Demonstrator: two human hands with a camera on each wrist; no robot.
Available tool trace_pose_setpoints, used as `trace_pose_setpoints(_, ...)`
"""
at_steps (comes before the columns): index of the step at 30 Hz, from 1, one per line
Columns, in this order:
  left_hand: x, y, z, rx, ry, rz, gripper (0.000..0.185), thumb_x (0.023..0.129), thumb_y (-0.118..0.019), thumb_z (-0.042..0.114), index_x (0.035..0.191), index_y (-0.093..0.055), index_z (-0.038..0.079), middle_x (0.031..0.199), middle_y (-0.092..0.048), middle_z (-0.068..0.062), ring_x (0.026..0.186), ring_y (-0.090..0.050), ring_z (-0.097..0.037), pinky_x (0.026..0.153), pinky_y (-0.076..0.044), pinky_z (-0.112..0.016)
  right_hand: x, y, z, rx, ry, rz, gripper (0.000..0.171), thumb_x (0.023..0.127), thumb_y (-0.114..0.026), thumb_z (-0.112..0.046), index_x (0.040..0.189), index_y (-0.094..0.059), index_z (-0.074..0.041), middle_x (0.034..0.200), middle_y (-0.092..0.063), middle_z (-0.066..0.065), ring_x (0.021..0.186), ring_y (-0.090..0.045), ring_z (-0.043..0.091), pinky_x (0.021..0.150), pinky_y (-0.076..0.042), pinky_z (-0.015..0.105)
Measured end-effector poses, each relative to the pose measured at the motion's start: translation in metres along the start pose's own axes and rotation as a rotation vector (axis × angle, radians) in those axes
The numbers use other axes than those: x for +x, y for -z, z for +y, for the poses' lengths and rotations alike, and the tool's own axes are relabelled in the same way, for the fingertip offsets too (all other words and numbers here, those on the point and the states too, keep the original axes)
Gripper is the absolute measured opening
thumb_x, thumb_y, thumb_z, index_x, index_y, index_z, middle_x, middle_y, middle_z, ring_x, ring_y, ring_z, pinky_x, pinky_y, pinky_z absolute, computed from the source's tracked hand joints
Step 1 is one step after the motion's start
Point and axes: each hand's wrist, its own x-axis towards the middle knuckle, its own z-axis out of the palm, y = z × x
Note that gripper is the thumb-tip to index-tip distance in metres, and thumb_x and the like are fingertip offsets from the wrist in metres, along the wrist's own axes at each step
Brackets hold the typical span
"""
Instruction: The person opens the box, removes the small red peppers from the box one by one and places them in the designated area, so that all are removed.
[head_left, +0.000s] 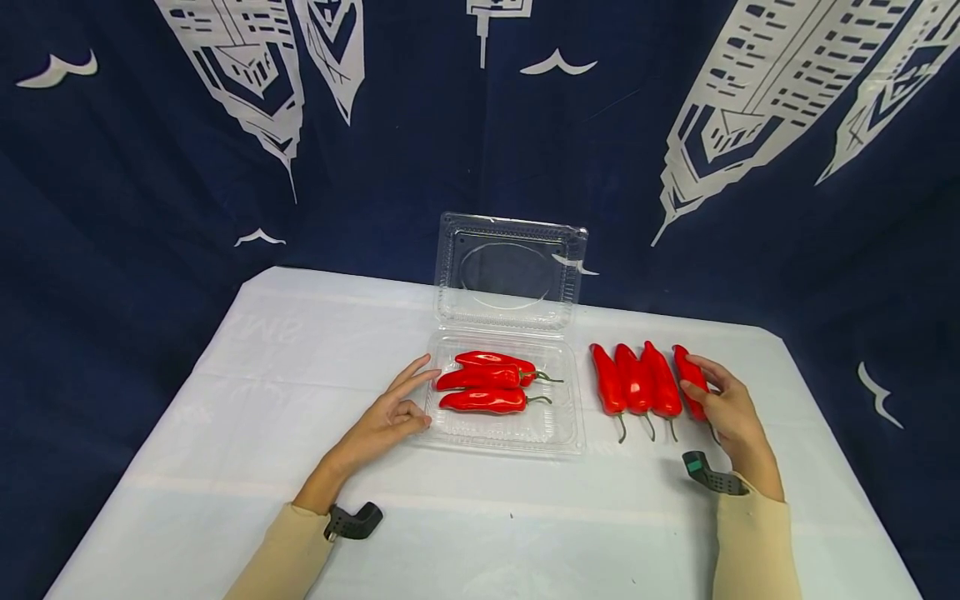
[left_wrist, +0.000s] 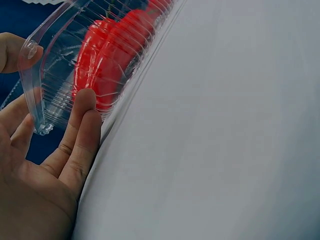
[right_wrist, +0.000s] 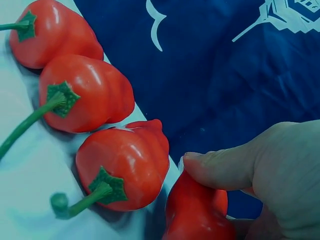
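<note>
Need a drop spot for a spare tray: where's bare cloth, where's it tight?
Free: the white tablecloth left of the left hand, and the near strip in front of the clear box. Tight: the gap between the box and the row of loose peppers, where the right hand grips the end pepper.

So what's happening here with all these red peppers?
A person is packing red peppers into a clear plastic box with its lid open. Three peppers lie inside. The left hand steadies the box's edge; the right hand grips the rightmost pepper of four lined up on the white table.
</note>
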Motion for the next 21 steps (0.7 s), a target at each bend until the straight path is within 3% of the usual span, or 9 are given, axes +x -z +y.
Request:
trace_pose_setpoints(8,0.0000,0.0001,-0.0008,0.000,0.000,0.000,0.069,0.092,-0.062,-0.004,0.155,-0.038,0.012,0.169,-0.011,0.002,0.084,-0.064,-0.028,0.079,-0.055,-0.018,0.0015,-0.0006,0.0021,0.017,-0.007,-0.018,0.063,0.103,-0.054,-0.022,0.159,-0.026,-0.014,0.167,-0.010,0.022,0.151,-0.014,0.046,0.116,-0.030,0.059)
trace_pose_setpoints(21,0.0004,-0.0002,-0.0027,-0.014,-0.003,0.001,0.070,0.092,-0.061,-0.006,0.155,-0.038,0.012,0.169,-0.011,0.002,0.084,-0.064,-0.026,0.081,-0.055,-0.019,0.0033,-0.0030,0.0058,0.002,0.025,-0.030,0.059,0.106,-0.047,-0.025,0.159,-0.025,-0.012,0.165,-0.012,0.024,0.148,-0.019,0.045,0.115,-0.034,0.058)
